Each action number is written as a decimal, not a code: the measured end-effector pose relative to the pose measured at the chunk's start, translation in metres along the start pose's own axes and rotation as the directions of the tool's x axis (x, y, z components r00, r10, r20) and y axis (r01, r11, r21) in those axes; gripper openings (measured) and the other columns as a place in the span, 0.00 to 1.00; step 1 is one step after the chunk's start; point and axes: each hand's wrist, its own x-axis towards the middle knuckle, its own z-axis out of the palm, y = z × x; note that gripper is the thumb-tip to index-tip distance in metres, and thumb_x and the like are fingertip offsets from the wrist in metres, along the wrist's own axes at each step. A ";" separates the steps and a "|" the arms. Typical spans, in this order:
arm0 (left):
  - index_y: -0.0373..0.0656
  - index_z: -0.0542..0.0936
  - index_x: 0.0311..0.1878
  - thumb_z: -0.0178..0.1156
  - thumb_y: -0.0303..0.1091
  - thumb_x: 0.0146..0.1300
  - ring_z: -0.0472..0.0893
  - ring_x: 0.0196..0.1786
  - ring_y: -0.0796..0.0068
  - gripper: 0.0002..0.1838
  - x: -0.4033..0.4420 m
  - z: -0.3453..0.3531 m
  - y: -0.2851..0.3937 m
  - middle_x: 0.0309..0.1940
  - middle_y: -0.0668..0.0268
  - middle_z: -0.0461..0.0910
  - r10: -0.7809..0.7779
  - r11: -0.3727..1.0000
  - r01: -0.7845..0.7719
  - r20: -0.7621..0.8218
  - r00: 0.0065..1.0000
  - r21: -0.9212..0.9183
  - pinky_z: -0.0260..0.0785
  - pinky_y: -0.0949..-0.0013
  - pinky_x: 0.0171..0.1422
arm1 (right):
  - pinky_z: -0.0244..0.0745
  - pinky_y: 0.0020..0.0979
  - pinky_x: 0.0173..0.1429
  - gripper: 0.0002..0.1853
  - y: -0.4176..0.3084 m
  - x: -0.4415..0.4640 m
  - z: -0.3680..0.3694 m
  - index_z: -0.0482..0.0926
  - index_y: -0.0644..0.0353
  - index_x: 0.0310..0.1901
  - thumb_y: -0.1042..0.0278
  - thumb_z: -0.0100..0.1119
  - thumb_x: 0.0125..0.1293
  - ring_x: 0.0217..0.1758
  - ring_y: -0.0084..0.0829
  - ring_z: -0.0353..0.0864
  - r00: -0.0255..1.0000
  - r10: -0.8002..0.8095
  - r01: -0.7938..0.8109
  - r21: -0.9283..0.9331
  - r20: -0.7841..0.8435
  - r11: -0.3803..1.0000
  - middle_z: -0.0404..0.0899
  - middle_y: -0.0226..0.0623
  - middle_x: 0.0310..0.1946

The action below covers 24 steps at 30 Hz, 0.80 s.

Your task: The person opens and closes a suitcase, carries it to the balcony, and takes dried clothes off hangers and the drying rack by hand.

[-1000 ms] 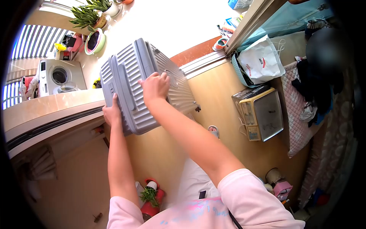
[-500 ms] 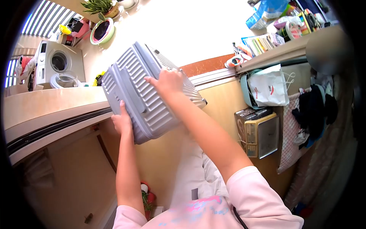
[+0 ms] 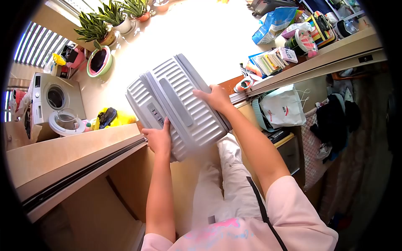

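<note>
Suitcase (image 3: 181, 108), head view: grey, ribbed, tilted, across the line of the door track (image 3: 83, 173); underside hidden. Left hand (image 3: 158, 140) grips its left side, thumb beside the lock panel (image 3: 155, 113). Right hand (image 3: 216, 99) grips the right side, thumb on the ribs (image 3: 205, 121).

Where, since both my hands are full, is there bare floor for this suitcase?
Beyond the suitcase, the bright floor looks bare between the green pot and the books, though glare hides detail. It is crowded around the blue bag and beside the open washer.
</note>
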 end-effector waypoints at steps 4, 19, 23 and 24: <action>0.25 0.62 0.64 0.67 0.69 0.56 0.82 0.55 0.41 0.54 -0.012 0.001 0.024 0.54 0.39 0.79 0.151 0.984 -0.163 -0.160 0.975 -0.067 0.73 0.51 0.60 | 0.80 0.40 0.48 0.42 0.015 -0.013 -0.015 0.83 0.68 0.40 0.25 0.65 0.55 0.42 0.45 0.87 0.994 -0.025 0.042 0.165 -0.103 0.985 0.86 0.53 0.36; 0.32 0.69 0.66 0.69 0.66 0.55 0.85 0.52 0.48 0.50 0.127 -0.010 0.306 0.50 0.43 0.83 0.463 0.886 -0.463 -0.085 0.883 0.010 0.75 0.56 0.58 | 0.76 0.36 0.38 0.34 -0.056 0.171 -0.160 0.80 0.65 0.32 0.32 0.69 0.56 0.28 0.32 0.80 0.937 0.231 -0.134 0.342 -0.260 0.930 0.81 0.38 0.22; 0.33 0.68 0.68 0.67 0.68 0.56 0.84 0.53 0.46 0.50 0.140 -0.003 0.389 0.50 0.43 0.83 0.518 0.855 -0.518 -0.034 0.855 0.016 0.74 0.55 0.59 | 0.75 0.36 0.36 0.36 -0.062 0.210 -0.209 0.79 0.64 0.29 0.28 0.67 0.57 0.27 0.32 0.80 0.917 0.229 -0.104 0.359 -0.326 0.928 0.79 0.37 0.21; 0.33 0.68 0.68 0.67 0.68 0.55 0.84 0.53 0.46 0.51 0.144 0.003 0.403 0.49 0.44 0.83 0.543 0.839 -0.544 -0.042 0.839 -0.017 0.74 0.54 0.59 | 0.75 0.36 0.36 0.37 -0.063 0.221 -0.220 0.78 0.64 0.29 0.27 0.66 0.57 0.26 0.32 0.79 0.910 0.225 -0.095 0.354 -0.349 0.931 0.79 0.37 0.20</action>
